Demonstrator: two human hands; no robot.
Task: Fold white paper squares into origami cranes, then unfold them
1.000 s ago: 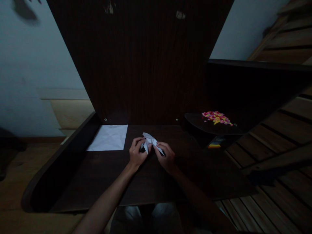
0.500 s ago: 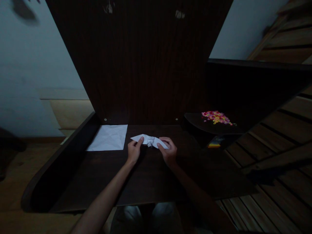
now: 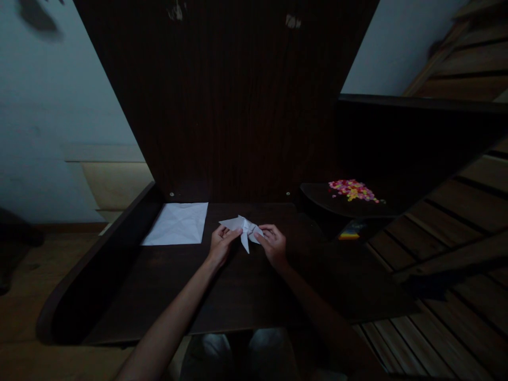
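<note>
A folded white origami paper crane (image 3: 245,226) is held between both hands, over the middle of the dark wooden desk (image 3: 254,296). My left hand (image 3: 223,244) pinches its left wing, the thumb pressed on top near the centre. On the other side my right hand (image 3: 274,243) grips the right wing between thumb and fingers. One narrow paper point hangs down toward me between the hands. To the left lies a creased, square white sheet of paper (image 3: 178,224), flat and touched by neither hand.
A heap of small pink, red and yellow pieces (image 3: 352,190) sits on a rounded corner shelf (image 3: 317,196) at the right. Below that shelf is a small yellow and blue item (image 3: 350,233). A raised side panel (image 3: 95,264) bounds the desk's left edge.
The paper crane has turned and its wings have been bent, so a narrow point now sticks down toward me. My left thumb has shifted right, closer to the centre.
</note>
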